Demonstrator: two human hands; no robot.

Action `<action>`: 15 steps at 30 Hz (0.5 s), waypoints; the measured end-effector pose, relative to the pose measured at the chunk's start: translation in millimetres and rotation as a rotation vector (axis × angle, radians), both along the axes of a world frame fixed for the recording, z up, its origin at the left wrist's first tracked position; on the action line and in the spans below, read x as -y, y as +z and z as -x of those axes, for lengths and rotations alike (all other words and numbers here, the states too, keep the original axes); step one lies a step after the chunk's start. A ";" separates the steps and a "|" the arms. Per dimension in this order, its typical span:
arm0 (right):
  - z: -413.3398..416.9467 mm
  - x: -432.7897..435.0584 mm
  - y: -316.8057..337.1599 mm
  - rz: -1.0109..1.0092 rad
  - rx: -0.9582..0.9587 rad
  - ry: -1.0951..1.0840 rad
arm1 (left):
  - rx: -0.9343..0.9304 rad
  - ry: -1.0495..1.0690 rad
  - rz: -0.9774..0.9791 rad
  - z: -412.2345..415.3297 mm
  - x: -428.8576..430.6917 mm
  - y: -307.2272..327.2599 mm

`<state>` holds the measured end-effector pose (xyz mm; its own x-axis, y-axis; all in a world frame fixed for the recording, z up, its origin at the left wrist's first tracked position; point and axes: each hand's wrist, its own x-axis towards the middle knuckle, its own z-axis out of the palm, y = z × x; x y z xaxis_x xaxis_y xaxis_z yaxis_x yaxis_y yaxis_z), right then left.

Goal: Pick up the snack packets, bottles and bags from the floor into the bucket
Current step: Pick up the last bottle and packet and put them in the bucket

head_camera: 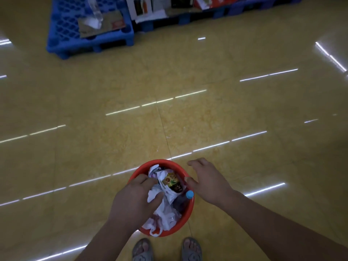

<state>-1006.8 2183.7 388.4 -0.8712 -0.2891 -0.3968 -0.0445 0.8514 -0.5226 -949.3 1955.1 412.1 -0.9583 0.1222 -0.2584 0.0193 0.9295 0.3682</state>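
Bucket: The red bucket [189, 208] stood on the yellow floor [169, 119], just in front of the person's feet [143, 250].
Inside the bucket: White bags [165, 217], a snack packet [172, 182] and a bottle [180, 202] with a blue cap lay in it. They filled it almost to the rim.
Left hand: The left hand [135, 198] reached into the left side of the bucket. Its fingers and thumb were curled round a piece of white bag and held it.
Right hand: The right hand [209, 183] hung just above the right rim of the bucket. Its fingers were spread apart and held nothing.
Far from the bucket: A blue pallet [64, 34] sat well away, on the far side of the floor. A clear bottle [96, 10] and some cardboard [105, 23] lay on it.
Step now: I think the person was tucking the bag down into the bucket.
How far along: The bucket was so full that the job looked nearly done.
Do it well: Push the bag down into the middle of the bucket, not at the side. Let go only when the bag sits below the rim.
Loose bit: A loop of bag hung over the near rim of the bucket. It should be tucked in too, or the bag may slide out.
Helping hand: The right hand could hold the rim so the bucket does not tip.
Watch out: The bottle leaned close to the right rim. A hard push could pop it out of the bucket.
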 end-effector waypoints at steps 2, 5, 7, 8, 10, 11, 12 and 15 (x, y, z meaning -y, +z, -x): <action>3.6 -8.6 22.1 -0.019 -0.021 0.001 | -0.023 -0.008 0.002 10.7 -8.2 24.3; 6.9 -20.8 54.4 -0.037 -0.068 -0.013 | -0.075 -0.038 -0.004 24.9 -17.0 57.3; 6.4 -27.7 76.7 -0.044 -0.092 -0.027 | -0.107 -0.045 -0.010 32.1 -21.9 77.0; 6.5 -30.9 88.0 -0.052 -0.110 -0.032 | -0.121 -0.050 -0.011 36.3 -24.4 86.4; 4.0 -36.8 111.5 -0.078 -0.135 -0.050 | -0.134 -0.077 -0.009 43.3 -30.7 106.3; 2.3 -39.4 123.4 -0.089 -0.145 -0.064 | -0.140 -0.091 -0.015 47.1 -33.7 116.7; -0.9 -42.1 135.0 -0.101 -0.156 -0.084 | -0.154 -0.106 -0.026 51.0 -36.8 127.4; -12.1 -48.2 168.6 -0.134 -0.190 -0.134 | -0.213 -0.148 -0.071 60.9 -43.8 159.4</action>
<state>-994.7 2232.0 557.0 -0.9607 -0.1227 -0.2492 -0.0139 0.9172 -0.3982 -1010.2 1998.9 571.6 -0.9604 0.2759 -0.0385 0.2374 0.8828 0.4053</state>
